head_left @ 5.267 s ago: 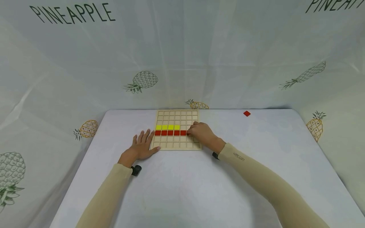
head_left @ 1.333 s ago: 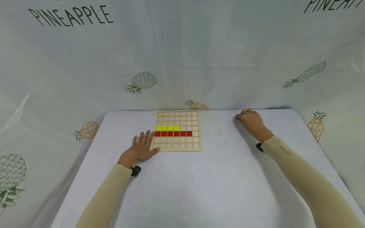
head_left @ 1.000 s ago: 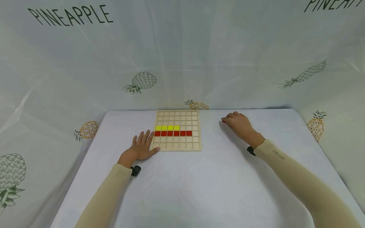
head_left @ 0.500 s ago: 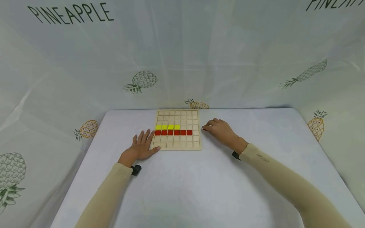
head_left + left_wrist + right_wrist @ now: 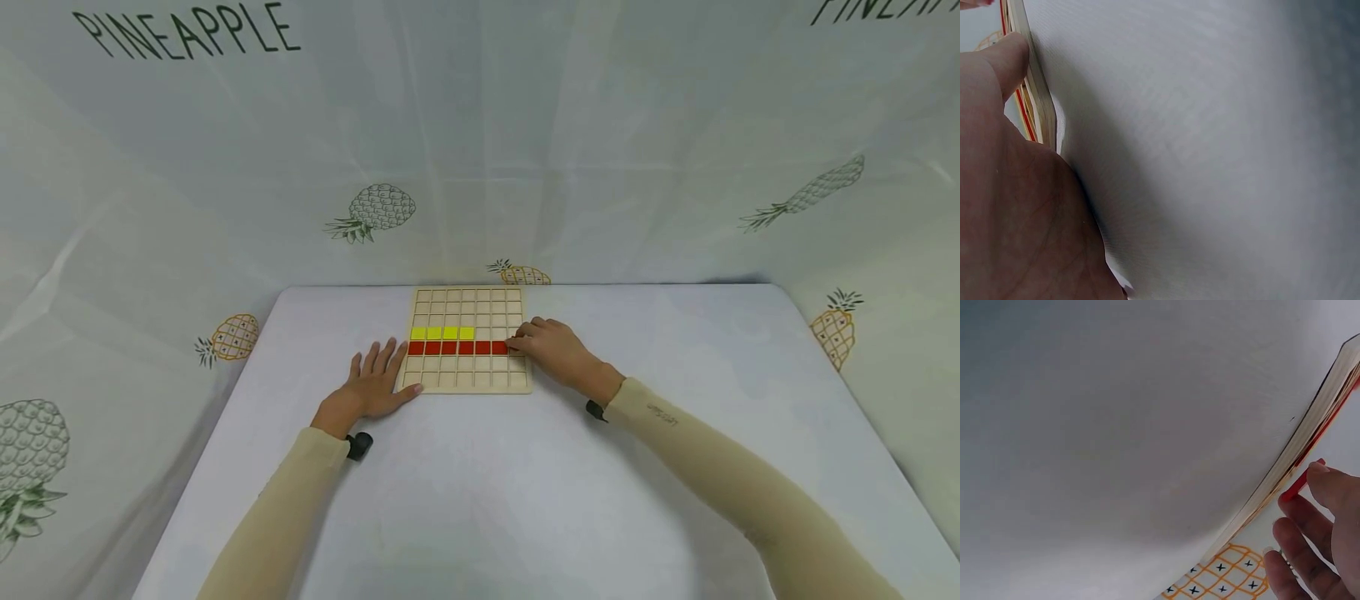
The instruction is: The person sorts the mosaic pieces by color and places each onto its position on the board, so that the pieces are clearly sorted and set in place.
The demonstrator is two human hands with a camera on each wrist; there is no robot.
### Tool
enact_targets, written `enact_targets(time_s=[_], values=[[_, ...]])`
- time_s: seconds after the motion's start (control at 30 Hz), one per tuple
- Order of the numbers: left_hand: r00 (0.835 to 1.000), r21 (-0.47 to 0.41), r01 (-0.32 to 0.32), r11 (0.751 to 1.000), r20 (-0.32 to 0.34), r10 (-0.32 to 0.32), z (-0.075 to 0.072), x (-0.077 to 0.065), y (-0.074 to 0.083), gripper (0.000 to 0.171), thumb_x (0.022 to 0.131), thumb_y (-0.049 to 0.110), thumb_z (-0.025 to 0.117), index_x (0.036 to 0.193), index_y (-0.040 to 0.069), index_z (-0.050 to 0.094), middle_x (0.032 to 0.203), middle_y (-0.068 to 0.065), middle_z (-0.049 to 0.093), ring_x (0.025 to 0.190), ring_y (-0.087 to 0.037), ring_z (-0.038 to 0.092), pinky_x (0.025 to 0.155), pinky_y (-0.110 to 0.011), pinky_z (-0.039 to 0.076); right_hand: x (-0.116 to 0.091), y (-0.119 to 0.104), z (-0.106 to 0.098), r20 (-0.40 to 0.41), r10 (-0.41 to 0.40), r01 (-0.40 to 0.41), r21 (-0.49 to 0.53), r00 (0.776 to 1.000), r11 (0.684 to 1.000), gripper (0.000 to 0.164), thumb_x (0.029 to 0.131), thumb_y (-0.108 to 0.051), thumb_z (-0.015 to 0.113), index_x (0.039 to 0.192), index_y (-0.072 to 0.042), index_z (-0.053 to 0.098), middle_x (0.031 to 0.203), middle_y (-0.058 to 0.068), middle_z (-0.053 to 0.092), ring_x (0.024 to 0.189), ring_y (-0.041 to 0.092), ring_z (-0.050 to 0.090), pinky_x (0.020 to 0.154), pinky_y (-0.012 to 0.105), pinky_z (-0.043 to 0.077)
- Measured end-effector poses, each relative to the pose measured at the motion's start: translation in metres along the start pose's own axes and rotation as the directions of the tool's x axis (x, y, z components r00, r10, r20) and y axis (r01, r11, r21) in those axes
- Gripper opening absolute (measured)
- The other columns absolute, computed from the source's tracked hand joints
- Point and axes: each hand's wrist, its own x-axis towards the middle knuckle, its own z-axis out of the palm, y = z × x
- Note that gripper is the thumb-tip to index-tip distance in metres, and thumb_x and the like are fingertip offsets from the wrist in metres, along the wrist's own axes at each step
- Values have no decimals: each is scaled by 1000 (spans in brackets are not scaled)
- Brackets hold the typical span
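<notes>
A pale wooden grid board [image 5: 465, 379] lies at the back middle of the table. Across one of its rows runs a line of red square tiles [image 5: 449, 347], and the row behind holds several yellow tiles [image 5: 442, 333] at its left part. Over the right end of the red row is my right hand [image 5: 553, 350]; in the right wrist view its thumb and forefinger pinch a red tile [image 5: 1302, 480], tilted just above the board. My left hand [image 5: 367, 393] lies spread at the board's left edge, fingers straight, thumb touching the near left corner.
The board sits on a white-covered table [image 5: 480, 500]. Behind it hangs a pale cloth [image 5: 600, 167] printed with pineapples, close to the table's back edge.
My right hand put a red tile in the row, picked up another at the back right, and carried it left to the board. My left hand has stayed put.
</notes>
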Motion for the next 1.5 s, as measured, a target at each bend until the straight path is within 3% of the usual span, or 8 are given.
enact_targets(time_s=[0.33, 0.97, 1.33, 1.5], values=[[1000, -3, -6, 1000, -5, 6, 1, 0, 0, 96, 105, 59, 47, 170, 6, 1, 176, -23, -5, 161, -48, -8, 125, -67, -9, 4, -3, 3, 30, 7, -6, -41, 1000, 999, 32, 95, -6, 79, 125, -13, 78, 116, 7, 75, 110, 26, 69, 94, 41, 59], [1000, 5, -11, 1000, -11, 11, 2, 0, -2, 96, 105, 60, 46, 170, 6, 1, 177, -22, -5, 161, -48, -7, 125, -67, -8, 5, -2, 3, 16, 32, -32, 3, 999, 999, 24, 96, -11, 78, 119, -12, 82, 117, 2, 79, 104, 23, 69, 91, 38, 59], [1000, 1, -14, 1000, -2, 14, -1, -2, 0, 95, 106, 59, 46, 170, 6, 1, 177, -22, -6, 162, -47, -8, 126, -66, -9, -1, -6, 2, 51, 27, -24, -65, 998, 998, 31, 97, -6, 76, 128, -10, 78, 128, 4, 76, 113, 25, 68, 94, 39, 59], [1000, -19, -22, 1000, 8, 22, -6, -6, 3, 97, 106, 64, 45, 170, 6, 2, 176, -23, -5, 161, -47, -9, 126, -65, -9, -4, -14, -2, 124, 49, -28, -166, 991, 986, 46, 93, 2, 78, 137, -9, 72, 138, 5, 72, 117, 25, 67, 95, 40, 59]])
